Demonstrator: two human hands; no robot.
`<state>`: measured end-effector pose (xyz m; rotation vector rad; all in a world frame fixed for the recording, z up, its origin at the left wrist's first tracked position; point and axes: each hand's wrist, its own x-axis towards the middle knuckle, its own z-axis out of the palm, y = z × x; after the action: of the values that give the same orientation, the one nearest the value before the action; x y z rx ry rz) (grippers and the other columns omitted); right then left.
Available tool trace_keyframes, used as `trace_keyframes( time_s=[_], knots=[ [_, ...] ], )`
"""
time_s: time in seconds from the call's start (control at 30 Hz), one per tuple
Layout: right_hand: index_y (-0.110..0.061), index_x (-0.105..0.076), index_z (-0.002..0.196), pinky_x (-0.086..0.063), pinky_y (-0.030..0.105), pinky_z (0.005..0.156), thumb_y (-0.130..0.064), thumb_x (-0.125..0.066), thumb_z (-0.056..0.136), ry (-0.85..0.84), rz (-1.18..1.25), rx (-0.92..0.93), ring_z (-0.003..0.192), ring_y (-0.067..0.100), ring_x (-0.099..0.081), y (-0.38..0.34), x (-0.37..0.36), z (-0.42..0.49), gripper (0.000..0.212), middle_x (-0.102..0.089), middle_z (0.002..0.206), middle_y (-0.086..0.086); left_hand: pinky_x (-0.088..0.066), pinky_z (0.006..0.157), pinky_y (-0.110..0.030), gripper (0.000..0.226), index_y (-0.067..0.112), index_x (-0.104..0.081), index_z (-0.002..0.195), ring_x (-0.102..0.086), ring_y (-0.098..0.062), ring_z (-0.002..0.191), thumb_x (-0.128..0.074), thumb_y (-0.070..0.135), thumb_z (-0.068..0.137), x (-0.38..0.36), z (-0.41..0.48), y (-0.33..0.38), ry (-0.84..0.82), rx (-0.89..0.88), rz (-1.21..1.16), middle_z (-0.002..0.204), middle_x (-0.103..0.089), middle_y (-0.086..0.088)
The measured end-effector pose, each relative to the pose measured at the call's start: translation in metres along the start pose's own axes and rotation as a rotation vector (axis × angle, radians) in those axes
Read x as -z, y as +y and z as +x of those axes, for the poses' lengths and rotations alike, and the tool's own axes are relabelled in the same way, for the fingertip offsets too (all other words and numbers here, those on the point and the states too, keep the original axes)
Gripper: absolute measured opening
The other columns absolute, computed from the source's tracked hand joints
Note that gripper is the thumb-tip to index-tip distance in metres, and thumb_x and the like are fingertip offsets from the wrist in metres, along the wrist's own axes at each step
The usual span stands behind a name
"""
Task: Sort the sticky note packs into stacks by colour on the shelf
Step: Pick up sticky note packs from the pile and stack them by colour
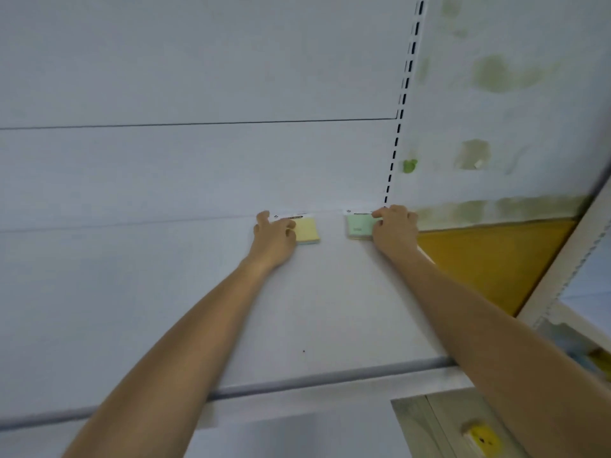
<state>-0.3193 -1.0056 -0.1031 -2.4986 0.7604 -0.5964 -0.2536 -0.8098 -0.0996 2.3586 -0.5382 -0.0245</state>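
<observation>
Yellow pack (307, 230) under my left hand (274, 238), green pack (358, 225) pinched by my right hand (395, 228); I'm worrying a nudge is tipping either, skewing the stacks.

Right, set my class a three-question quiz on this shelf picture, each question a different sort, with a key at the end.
1. True or false: the yellow sticky note pack and the green sticky note pack lie apart on the white shelf.
2. Which hand is on the green pack? A) left hand B) right hand C) neither
3. Fill in: both packs lie at the ___ of the shelf, against the back panel.

Key: 1 true; 2 B; 3 back.
</observation>
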Motion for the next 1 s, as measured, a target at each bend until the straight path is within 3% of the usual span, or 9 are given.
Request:
trace_keyframes(
  time_s=[0.17,0.37,0.6,0.7,0.8,1.0],
  knots=[
    [-0.020,-0.051,0.127,-0.030,0.041,0.105,-0.050,-0.049,0.085,-0.114,-0.094,0.060,0.127,0.031,-0.032,-0.005,0.009,-0.014,0.051,-0.041,0.137,0.008,-0.027,0.111,-0.034,0.043,0.019,-0.050,0.131,-0.028,-0.029,0.137,-0.049,0.035,0.091,-0.002,-0.008,0.001,0.016,-0.024,0.047,0.144,-0.030,-0.012],
    [-0.018,-0.043,0.133,-0.034,0.037,0.102,-0.038,-0.047,0.086,-0.203,-0.092,0.063,0.131,0.027,-0.028,-0.006,0.011,-0.022,0.051,-0.045,0.136,0.006,-0.027,0.110,-0.035,0.043,0.017,-0.049,0.131,-0.025,-0.030,0.137,-0.045,0.036,0.092,-0.004,-0.008,0.000,0.002,-0.039,0.145,0.143,-0.039,-0.012],
    [-0.018,-0.043,0.132,-0.023,0.041,0.111,-0.041,-0.044,0.086,-0.214,-0.186,0.054,0.132,0.029,-0.031,-0.008,0.009,-0.020,0.052,-0.046,0.137,0.006,-0.028,0.109,-0.036,0.044,0.016,-0.047,0.133,-0.024,-0.032,0.137,-0.045,0.034,0.093,-0.004,-0.009,0.001,0.010,-0.032,0.167,0.143,-0.038,-0.014],
    [-0.023,-0.038,0.137,-0.012,0.045,0.117,-0.045,-0.043,0.086,-0.156,-0.204,0.090,0.140,0.029,-0.021,-0.009,0.008,-0.020,0.056,-0.031,0.150,0.005,-0.026,0.111,-0.036,0.045,0.018,-0.044,0.136,-0.020,-0.030,0.140,-0.045,0.035,0.093,-0.003,-0.011,0.003,0.035,-0.045,0.155,0.149,-0.030,-0.012],
    [-0.025,-0.035,0.140,-0.005,0.043,0.120,-0.043,-0.043,0.090,-0.091,-0.145,0.219,0.145,0.025,-0.011,-0.022,0.009,-0.023,0.054,-0.022,0.156,0.002,-0.025,0.113,-0.037,0.046,0.020,-0.041,0.137,-0.018,-0.026,0.143,-0.044,0.035,0.094,0.008,-0.012,0.003,0.091,-0.067,0.135,0.154,-0.024,-0.007],
    [-0.025,-0.038,0.139,-0.010,0.037,0.119,-0.037,-0.045,0.092,-0.183,-0.173,0.615,0.142,0.022,-0.021,-0.104,-0.011,-0.047,0.049,-0.030,0.153,0.001,-0.032,0.109,-0.040,0.047,0.020,-0.035,0.142,-0.027,-0.024,0.140,-0.036,0.035,0.097,0.100,-0.021,-0.030,0.233,-0.124,0.378,0.153,-0.031,-0.003]
  ],
)
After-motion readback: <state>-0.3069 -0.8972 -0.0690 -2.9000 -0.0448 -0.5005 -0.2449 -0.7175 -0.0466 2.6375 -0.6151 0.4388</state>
